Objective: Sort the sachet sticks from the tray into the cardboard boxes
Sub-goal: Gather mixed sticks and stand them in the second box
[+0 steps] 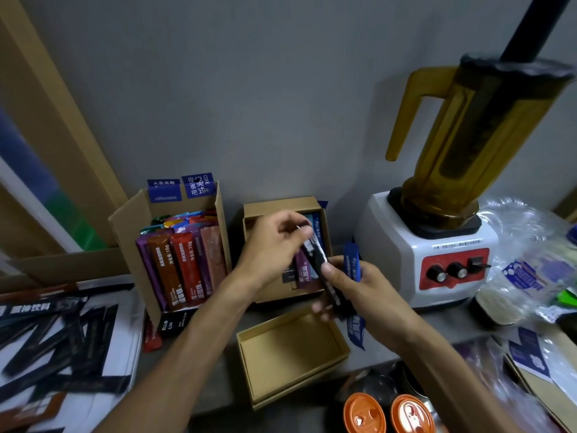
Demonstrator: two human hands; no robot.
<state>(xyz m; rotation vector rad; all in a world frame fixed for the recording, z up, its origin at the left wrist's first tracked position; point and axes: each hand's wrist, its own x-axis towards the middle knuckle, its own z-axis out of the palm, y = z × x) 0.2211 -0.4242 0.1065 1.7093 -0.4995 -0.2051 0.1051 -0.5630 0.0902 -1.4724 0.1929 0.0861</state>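
Head view | left hand (274, 242) pinches top of black sachet sticks (319, 260); right hand (359, 295) grips their lower end | over small cardboard box (281, 203) front edge | empty box (290, 354) just below | tray (131, 332) left

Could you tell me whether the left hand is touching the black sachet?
Touching: head view shows the left hand pinching the black sachet at its top.

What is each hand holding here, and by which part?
Right hand grips black sachet sticks round their lower half; left hand fingers pinch the upper end of one.
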